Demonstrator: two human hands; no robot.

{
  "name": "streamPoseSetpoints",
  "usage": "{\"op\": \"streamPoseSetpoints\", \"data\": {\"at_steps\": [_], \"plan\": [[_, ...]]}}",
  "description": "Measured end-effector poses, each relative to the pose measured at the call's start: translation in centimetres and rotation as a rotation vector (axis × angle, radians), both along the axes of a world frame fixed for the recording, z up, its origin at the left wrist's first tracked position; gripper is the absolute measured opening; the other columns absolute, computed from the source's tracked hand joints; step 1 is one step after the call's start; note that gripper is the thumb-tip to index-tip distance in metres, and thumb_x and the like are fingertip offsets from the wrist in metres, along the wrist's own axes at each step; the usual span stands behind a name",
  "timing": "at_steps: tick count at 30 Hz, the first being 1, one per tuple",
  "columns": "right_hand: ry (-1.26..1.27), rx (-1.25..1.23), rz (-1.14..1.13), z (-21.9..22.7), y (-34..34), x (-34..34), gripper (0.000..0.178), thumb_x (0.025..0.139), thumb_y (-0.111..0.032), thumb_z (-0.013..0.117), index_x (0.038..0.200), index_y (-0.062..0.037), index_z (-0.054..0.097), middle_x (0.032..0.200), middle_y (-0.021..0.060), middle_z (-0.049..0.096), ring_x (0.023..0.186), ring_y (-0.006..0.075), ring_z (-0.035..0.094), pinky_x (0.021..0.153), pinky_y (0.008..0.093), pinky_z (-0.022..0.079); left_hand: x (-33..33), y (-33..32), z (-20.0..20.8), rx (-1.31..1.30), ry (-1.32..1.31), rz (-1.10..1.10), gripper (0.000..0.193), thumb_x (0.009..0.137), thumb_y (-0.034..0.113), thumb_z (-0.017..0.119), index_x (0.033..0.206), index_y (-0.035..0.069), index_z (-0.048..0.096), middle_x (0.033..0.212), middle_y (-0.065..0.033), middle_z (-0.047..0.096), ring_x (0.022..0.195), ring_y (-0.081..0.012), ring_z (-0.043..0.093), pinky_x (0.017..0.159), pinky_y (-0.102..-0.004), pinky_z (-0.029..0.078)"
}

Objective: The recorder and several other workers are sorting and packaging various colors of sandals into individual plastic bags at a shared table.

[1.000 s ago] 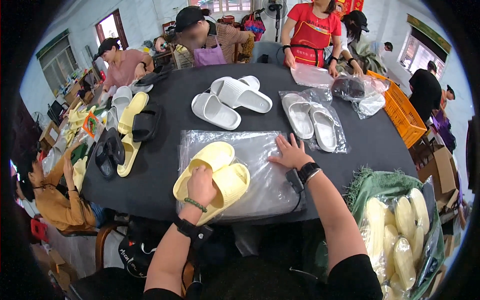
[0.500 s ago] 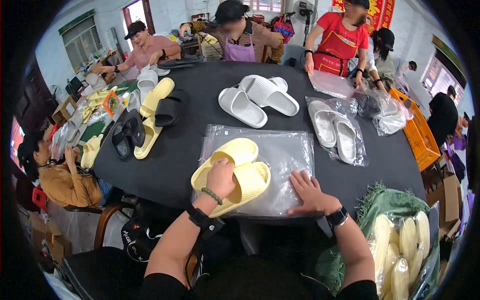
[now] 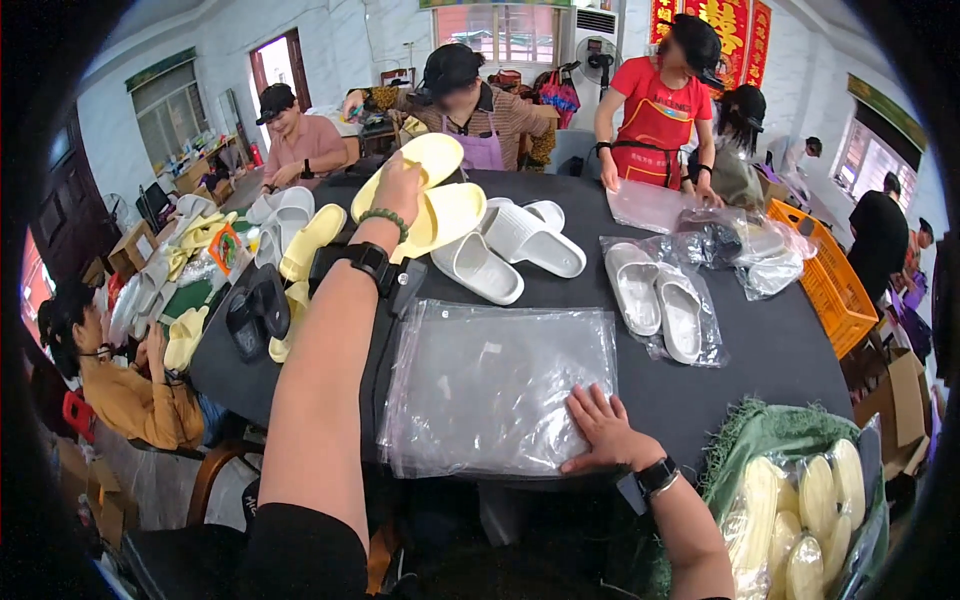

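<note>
My left hand [image 3: 398, 195] grips a pair of pale yellow slide sandals [image 3: 446, 218], held out over the far middle of the table, in front of the white slides [image 3: 480, 268]. Its fingers are partly hidden by the sandals. My right hand [image 3: 608, 430] lies flat with fingers spread on the right edge of a stack of clear plastic bags [image 3: 480, 385]. The stack rests near the table's front edge. To its right, a white pair in a clear bag [image 3: 657, 300] lies on the dark table [image 3: 690, 400].
Black slides [image 3: 262, 305] and other yellow slides [image 3: 312, 242] stand at the left. An orange crate [image 3: 825, 285] is on the right. A green sack [image 3: 745, 430] at lower right holds bagged yellow slides [image 3: 812, 500]. A co-worker in red [image 3: 655, 125] handles clear bags across the table.
My left hand has lifted the yellow slides off the bag stack and carried them forward, away from me. My right hand stays on the stack. The view has tilted up slightly.
</note>
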State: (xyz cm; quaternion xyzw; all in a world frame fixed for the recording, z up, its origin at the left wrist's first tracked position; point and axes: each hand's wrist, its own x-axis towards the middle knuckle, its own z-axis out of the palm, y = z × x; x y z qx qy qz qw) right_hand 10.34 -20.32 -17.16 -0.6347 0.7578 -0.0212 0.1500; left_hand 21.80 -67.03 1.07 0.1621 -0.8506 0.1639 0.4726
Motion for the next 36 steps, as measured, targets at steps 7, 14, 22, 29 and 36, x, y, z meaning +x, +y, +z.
{"op": "streamPoseSetpoints", "data": {"at_steps": [7, 14, 22, 29, 36], "plan": [[-0.002, 0.012, -0.024, 0.2, 0.8, -0.4, 0.126, 0.068, -0.08, 0.065, 0.156, -0.007, 0.012, 0.163, 0.0176, 0.009, 0.15, 0.0397, 0.001, 0.119, 0.0571, 0.005, 1.3, 11.5, -9.2, 0.355, -0.289, -0.275, 0.045, 0.081, 0.022, 0.071, 0.121, 0.003, 0.062, 0.136, -0.0235, 0.05, 0.129, -0.0422, 0.044, 0.107, -0.0526, 0.037], [-0.005, -0.005, -0.006, 0.3, 0.6, -0.5, 0.126, 0.067, -0.077, 0.066, 0.155, -0.0042, 0.015, 0.163, 0.018, 0.011, 0.15, 0.0402, 0.003, 0.119, 0.0577, 0.008, 11.3, 29.7, -14.8, 0.565, -0.717, -0.389, 0.091, 0.072, 0.059, 0.076, 0.147, 0.019, 0.043, 0.156, -0.0184, 0.028, 0.146, -0.0413, 0.022, 0.111, -0.0709, 0.012], [0.007, -0.035, -0.036, 2.5, 0.4, 1.1, 0.12, 0.067, -0.072, 0.072, 0.156, -0.0129, 0.018, 0.162, 0.0196, 0.013, 0.148, 0.0461, 0.004, 0.117, 0.0616, 0.013, 13.8, 27.5, -19.5, 0.507, -0.755, -0.288, 0.092, 0.069, 0.063, 0.075, 0.147, 0.026, 0.043, 0.155, -0.0185, 0.031, 0.145, -0.0428, 0.023, 0.112, -0.0701, 0.012], [-0.02, 0.027, -0.059, 1.5, 2.3, 2.1, 0.118, 0.063, -0.07, 0.076, 0.155, -0.0161, 0.025, 0.162, 0.0194, 0.015, 0.148, 0.0459, 0.007, 0.116, 0.0644, 0.014, 11.1, 27.7, -18.8, 0.513, -0.883, -0.319, 0.097, 0.065, 0.068, 0.074, 0.145, 0.021, 0.046, 0.155, -0.0198, 0.031, 0.144, -0.0454, 0.021, 0.111, -0.0696, 0.015], [-0.02, -0.112, -0.12, 4.6, 6.4, -0.9, 0.112, 0.069, -0.074, 0.069, 0.153, -0.0125, 0.029, 0.16, 0.0211, 0.018, 0.147, 0.0463, 0.011, 0.114, 0.0638, 0.019, 11.3, 27.3, -19.9, 0.506, -0.955, -0.318, 0.109, 0.062, 0.067, 0.075, 0.15, 0.017, 0.037, 0.159, -0.0216, 0.021, 0.147, -0.0462, 0.013, 0.111, -0.0695, 0.01]]}}
